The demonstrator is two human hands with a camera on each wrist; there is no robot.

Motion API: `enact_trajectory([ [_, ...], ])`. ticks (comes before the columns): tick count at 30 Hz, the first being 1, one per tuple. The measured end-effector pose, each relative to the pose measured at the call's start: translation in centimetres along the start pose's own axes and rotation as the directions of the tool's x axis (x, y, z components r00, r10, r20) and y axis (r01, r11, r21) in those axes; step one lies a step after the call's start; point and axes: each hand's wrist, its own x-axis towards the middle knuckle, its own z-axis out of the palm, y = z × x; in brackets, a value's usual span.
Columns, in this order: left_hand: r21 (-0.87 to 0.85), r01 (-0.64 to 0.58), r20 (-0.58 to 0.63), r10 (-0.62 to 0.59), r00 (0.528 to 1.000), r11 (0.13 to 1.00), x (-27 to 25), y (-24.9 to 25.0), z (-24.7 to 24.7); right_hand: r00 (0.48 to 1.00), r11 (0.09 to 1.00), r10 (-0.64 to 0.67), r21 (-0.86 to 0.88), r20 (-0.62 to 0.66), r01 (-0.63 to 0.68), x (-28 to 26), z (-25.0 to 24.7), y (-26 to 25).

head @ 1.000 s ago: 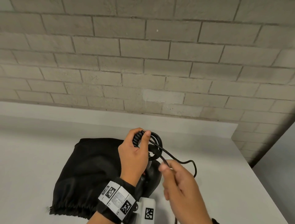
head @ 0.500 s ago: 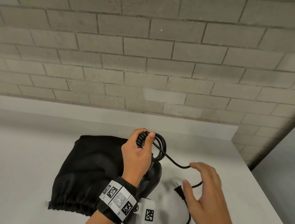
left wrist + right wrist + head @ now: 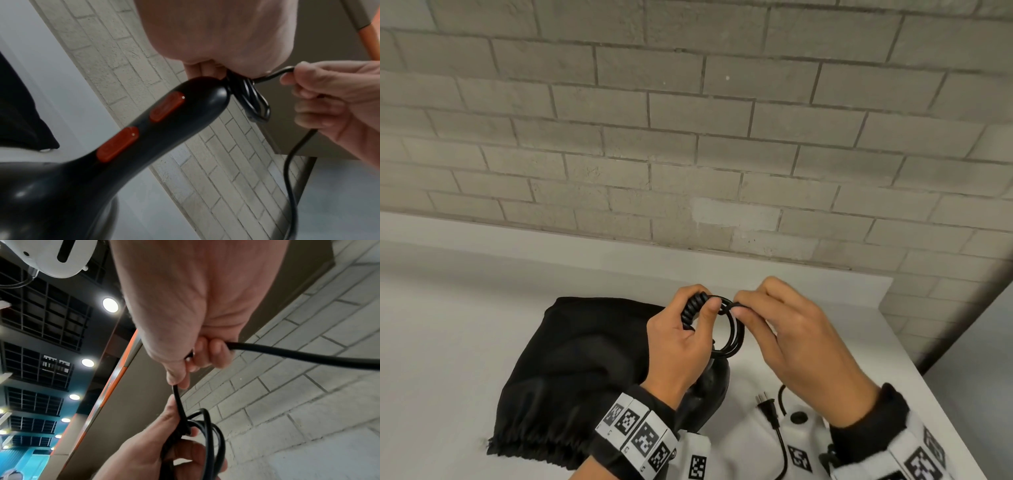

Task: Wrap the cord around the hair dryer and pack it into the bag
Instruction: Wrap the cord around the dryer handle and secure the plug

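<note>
The wrapping step was in hand, and by the look of it nearly done. The left hand [image 3: 681, 346] was curled round the ribbed strain relief at the end of the dryer [image 3: 144, 129] handle, its thumb pinning several loops of cord [image 3: 734, 329] that hung at 3 o'clock from the fist. The dryer itself stood nose-down on the table [image 3: 448, 342], handle up, at 6 o'clock in the head view and mostly hidden under the left wrist. The right hand [image 3: 801, 346] pinched the cord between thumb and forefinger right against the loops, with the other fingers curled over the slack.

From that pinch the cord ran down toward 5 o'clock, and the plug [image 3: 767, 407] lay loose on the table, so only a short tail seemed left. The next move probably called for one more turn laid onto the coil, then tucking the plug under a loop so nothing sprang free when the thumb let go.

The bag [image 3: 585, 370] lay flat at 9 o'clock of the dryer, touching or nearly touching it, its gathered drawstring mouth at 7 o'clock and seemingly closed. That was the obstacle: both hands were busy, and the mouth would need opening before the dryer could go in. A brick wall [image 3: 688, 137] stood at 12 o'clock.
</note>
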Motion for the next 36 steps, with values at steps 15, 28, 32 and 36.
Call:
enact_trajectory([
  [15,-0.130,-0.089,0.099,0.102,0.990,0.987,-0.6,0.1,-0.2,0.920,0.726,0.368,0.578,0.131,-0.373,2.7,2.4,1.3],
  [28,-0.111,-0.086,-0.090,0.076,0.993,0.990,-0.8,0.2,0.1,0.806,0.165,0.493,0.874,0.328,-0.457,-1.9,5.5,0.8],
  [32,-0.088,-0.035,-0.114,0.025,0.993,0.995,-0.4,0.1,-0.3,0.871,0.254,0.384,0.872,0.307,-0.419,-3.0,6.0,1.0],
  [36,-0.065,0.033,-0.020,-0.034,0.999,0.997,-0.3,0.2,-0.8,0.881,0.360,0.370,0.829,0.294,-0.428,-3.0,6.0,1.5],
])
